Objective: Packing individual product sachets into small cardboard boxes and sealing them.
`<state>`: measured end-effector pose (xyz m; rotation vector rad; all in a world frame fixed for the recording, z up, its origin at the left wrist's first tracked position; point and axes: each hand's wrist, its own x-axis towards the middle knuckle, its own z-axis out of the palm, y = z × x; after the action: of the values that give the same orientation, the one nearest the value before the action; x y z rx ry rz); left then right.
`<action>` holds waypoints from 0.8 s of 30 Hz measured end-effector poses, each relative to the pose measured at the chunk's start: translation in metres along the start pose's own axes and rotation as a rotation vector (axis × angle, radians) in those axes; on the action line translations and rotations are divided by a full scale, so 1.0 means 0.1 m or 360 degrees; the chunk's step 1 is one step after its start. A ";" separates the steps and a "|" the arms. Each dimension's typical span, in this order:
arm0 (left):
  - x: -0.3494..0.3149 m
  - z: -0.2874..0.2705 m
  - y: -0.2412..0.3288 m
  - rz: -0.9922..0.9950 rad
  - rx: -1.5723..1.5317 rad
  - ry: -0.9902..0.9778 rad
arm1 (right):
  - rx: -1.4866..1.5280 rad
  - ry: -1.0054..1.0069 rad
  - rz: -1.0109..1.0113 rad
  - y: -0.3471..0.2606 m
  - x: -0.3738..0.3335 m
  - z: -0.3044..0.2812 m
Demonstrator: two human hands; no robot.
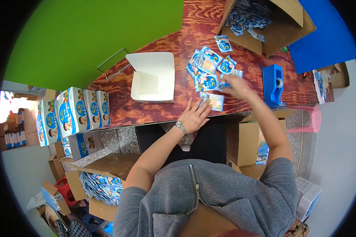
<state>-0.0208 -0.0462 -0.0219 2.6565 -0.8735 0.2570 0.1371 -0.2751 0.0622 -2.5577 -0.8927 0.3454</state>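
My left hand (pixel 194 116), with a watch at the wrist, lies flat on the table's front edge, fingers stretched out. Its fingertips reach the edge of a small blue-and-white packet (pixel 214 101) with a clear window. Over the right side of a loose packet pile (pixel 205 63) is my right hand (pixel 237 87), slightly blurred. Its fingers are closed on a blue packet (pixel 224 85), only part of which shows. An open white box (pixel 152 81) stands to the left of the pile, its lid tipped back and its inside bare.
A tipped cardboard carton (pixel 283 37) holding packets sits at the far right. A blue tape dispenser (pixel 271 87) stands near the right edge. Printed boxes (pixel 73 110) line the left end, near a metal wire stand (pixel 112 65). Below are a packet-filled carton (pixel 103 185) and pink stool (pixel 310 118).
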 end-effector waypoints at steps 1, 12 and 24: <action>0.00 -0.02 0.02 -0.0023 0.0002 -0.0010 | -0.0175 -0.0091 -0.0022 -0.04 0.12 -0.24; 0.07 -0.07 0.06 -0.0038 0.0038 -0.0048 | -0.0224 -0.0254 0.0007 0.49 0.51 -0.59; -0.04 0.01 0.04 -0.0040 0.0007 0.0194 | -0.0413 -0.0054 0.0312 0.22 0.16 -0.29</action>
<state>-0.0259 -0.0476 -0.0233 2.6227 -0.8014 0.4102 0.1713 -0.2894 0.0767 -2.8973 -0.7419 0.3504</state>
